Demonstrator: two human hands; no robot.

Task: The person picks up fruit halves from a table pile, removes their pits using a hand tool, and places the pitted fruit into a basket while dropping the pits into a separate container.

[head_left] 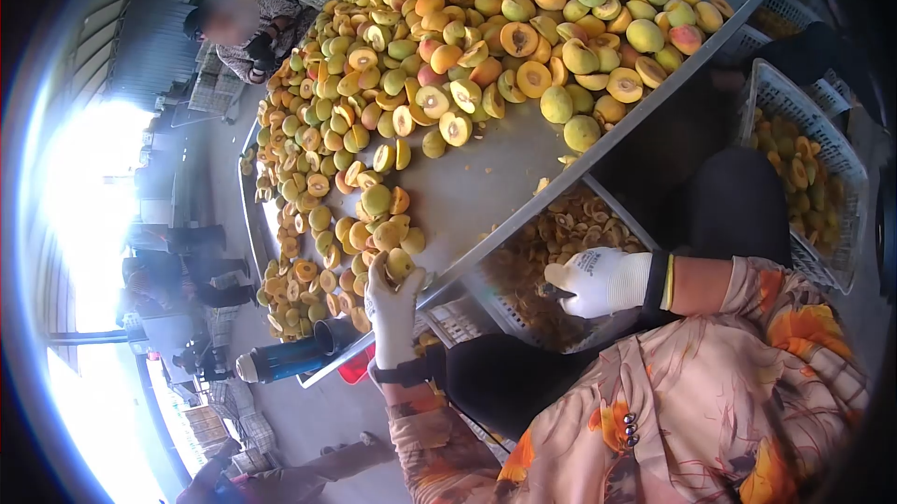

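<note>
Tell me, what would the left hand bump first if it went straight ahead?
The left hand, holding a fruit, would probably bump the piled fruit on the table first, though depth is hard to judge.

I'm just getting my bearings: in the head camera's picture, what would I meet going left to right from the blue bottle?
Blue bottle, left gloved hand, right gloved hand, crate of fruit at far right.

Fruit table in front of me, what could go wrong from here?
The yellow fruit near the table's edge might roll off. The blue flask by its corner could get knocked. If the dark tool in the right hand is sharp, it might nick the left hand holding another fruit.
</note>
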